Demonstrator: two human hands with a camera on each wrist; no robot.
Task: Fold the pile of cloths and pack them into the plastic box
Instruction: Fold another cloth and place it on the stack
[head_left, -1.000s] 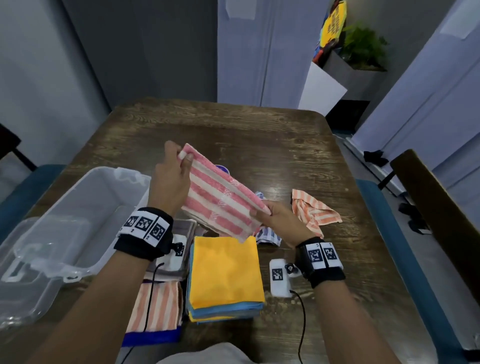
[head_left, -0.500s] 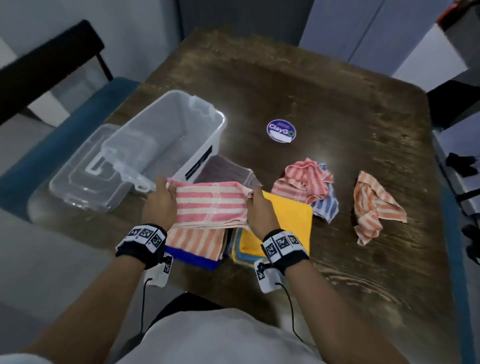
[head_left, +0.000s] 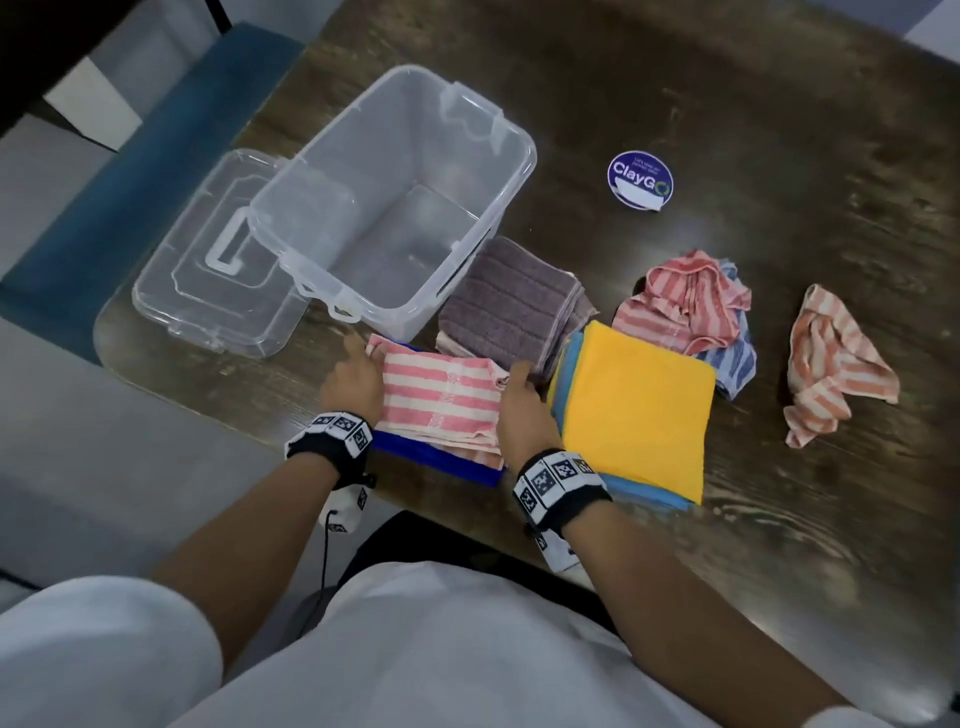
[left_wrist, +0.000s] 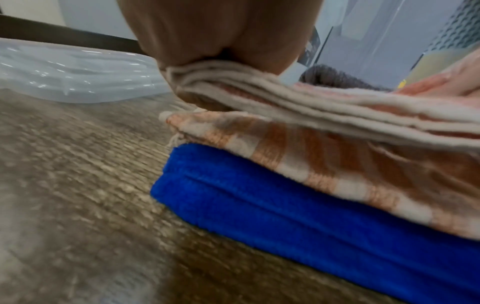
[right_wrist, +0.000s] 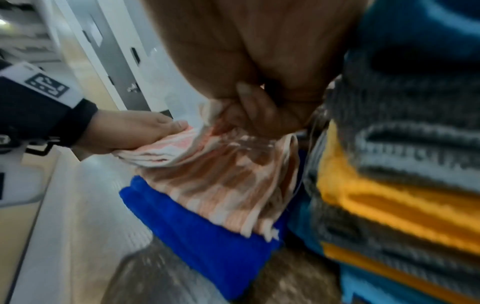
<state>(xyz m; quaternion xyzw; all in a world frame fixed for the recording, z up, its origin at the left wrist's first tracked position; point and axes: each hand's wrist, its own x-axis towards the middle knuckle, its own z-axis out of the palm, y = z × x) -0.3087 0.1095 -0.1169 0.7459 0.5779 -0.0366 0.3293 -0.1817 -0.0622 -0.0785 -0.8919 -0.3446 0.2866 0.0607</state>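
A folded pink-and-white striped cloth (head_left: 441, 397) lies on a stack of an orange-striped cloth (left_wrist: 324, 162) and a blue cloth (head_left: 441, 460) at the table's near edge. My left hand (head_left: 356, 382) grips its left end (left_wrist: 207, 82); my right hand (head_left: 522, 402) pinches its right end (right_wrist: 215, 115). The clear plastic box (head_left: 395, 202) stands empty just behind the stack. Beside it on the right sit a folded yellow stack (head_left: 641, 410) and a folded grey cloth (head_left: 511, 306). Unfolded striped cloths (head_left: 691, 306) lie crumpled further right, with one orange-striped cloth (head_left: 831, 364) apart.
The box's clear lid (head_left: 208, 260) lies flat to the left of the box at the table's corner. A round blue ClayGo sticker (head_left: 640, 180) is on the dark wooden table (head_left: 727, 104) behind the cloths. A blue bench (head_left: 130, 171) runs along the left side.
The pink striped cloth was held up in the air and folded between my hands; now it is lowered onto the orange-and-blue stack. The head view has tipped down toward the table's near edge.
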